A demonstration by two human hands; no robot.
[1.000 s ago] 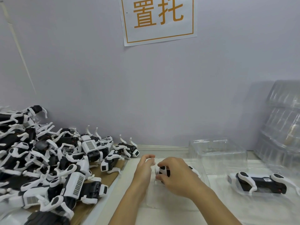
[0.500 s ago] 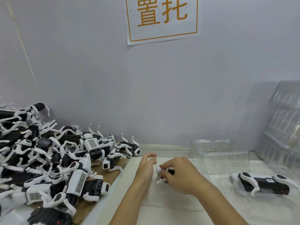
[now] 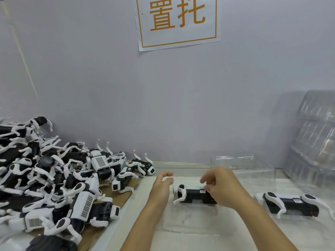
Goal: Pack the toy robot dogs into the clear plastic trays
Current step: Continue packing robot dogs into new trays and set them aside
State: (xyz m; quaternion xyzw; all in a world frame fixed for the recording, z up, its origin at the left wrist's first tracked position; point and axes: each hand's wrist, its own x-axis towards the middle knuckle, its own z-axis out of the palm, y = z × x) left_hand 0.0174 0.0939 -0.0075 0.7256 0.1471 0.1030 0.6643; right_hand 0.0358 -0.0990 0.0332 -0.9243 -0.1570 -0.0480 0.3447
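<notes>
A black and white toy robot dog (image 3: pixel 194 195) lies on its side in a clear plastic tray (image 3: pixel 190 221) on the table in front of me. My left hand (image 3: pixel 161 189) hovers just left of the dog's white legs, fingers apart and holding nothing. My right hand (image 3: pixel 223 187) is over the dog's right end and hides it; the fingers are spread, with the fingertips at the dog's top edge. A second packed dog (image 3: pixel 290 205) lies in another clear tray to the right.
A big heap of loose robot dogs (image 3: pixel 54 178) covers a cardboard sheet (image 3: pixel 118 193) on the left. One upturned clear tray (image 3: pixel 243 165) stands behind my right hand. Stacked clear trays (image 3: pixel 315 142) lean at the far right. A paper sign (image 3: pixel 178 22) hangs on the grey wall.
The dog that both hands were gripping now lies flat in the tray. My hands have spread apart and opened, the right one shifting right along the dog.
</notes>
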